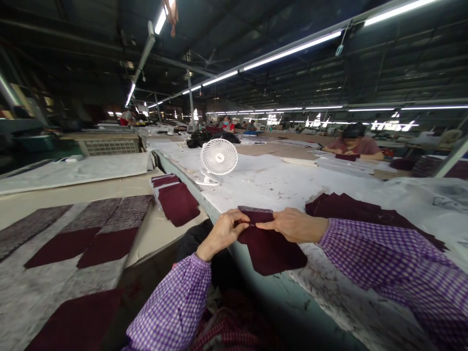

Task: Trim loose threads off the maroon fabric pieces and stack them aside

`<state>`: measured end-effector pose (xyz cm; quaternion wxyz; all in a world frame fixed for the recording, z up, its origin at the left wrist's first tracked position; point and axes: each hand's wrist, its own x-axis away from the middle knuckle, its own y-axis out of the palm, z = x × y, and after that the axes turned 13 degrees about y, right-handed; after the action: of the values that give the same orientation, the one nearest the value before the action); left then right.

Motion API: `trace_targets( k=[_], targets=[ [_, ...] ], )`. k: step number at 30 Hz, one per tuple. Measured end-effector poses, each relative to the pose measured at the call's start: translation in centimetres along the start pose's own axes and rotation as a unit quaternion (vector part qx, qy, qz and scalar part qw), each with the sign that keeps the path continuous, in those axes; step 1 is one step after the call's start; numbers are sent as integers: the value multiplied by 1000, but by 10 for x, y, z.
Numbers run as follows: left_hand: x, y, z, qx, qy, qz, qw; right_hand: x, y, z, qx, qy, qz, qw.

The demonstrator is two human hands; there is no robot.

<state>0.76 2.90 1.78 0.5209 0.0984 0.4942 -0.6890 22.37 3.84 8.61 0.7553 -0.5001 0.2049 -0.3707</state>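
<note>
A maroon fabric piece (276, 251) with a speckled grey strip along its far edge lies over the front edge of the table. My left hand (224, 231) pinches its left side between thumb and fingers. From the right, my right hand (296, 224) presses on the same cloth, its index finger stretched toward the left thumb and the other fingers curled. A fold seems to run between the fingertips; whether anything small is held there I cannot make out. To the right, under my forearm, is a spread pile of maroon pieces (340, 204).
A white clip fan (219, 157) stands ahead on the white-covered table (263, 180). At the left, a stack of maroon pieces (179, 202) and two-tone panels (109, 246) lie on a lower surface. Across the table, a person (360, 144) handles maroon cloth.
</note>
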Motion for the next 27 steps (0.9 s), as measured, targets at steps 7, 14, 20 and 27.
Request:
trace_targets(
  k=[7, 14, 20, 27],
  targets=[
    [1, 5, -2, -28, 30, -4, 999, -3, -8, -5, 26, -15, -2, 1000],
    [10, -1, -3, 3, -4, 11, 1000, -3, -12, -15, 29, 1, -12, 1000],
    [17, -13, 3, 54, 29, -56, 997, -5, 12, 8, -152, 101, -5, 983],
    [21, -13, -3, 63, 29, -86, 994, 0, 13, 33, -317, 76, -16, 945]
  ],
)
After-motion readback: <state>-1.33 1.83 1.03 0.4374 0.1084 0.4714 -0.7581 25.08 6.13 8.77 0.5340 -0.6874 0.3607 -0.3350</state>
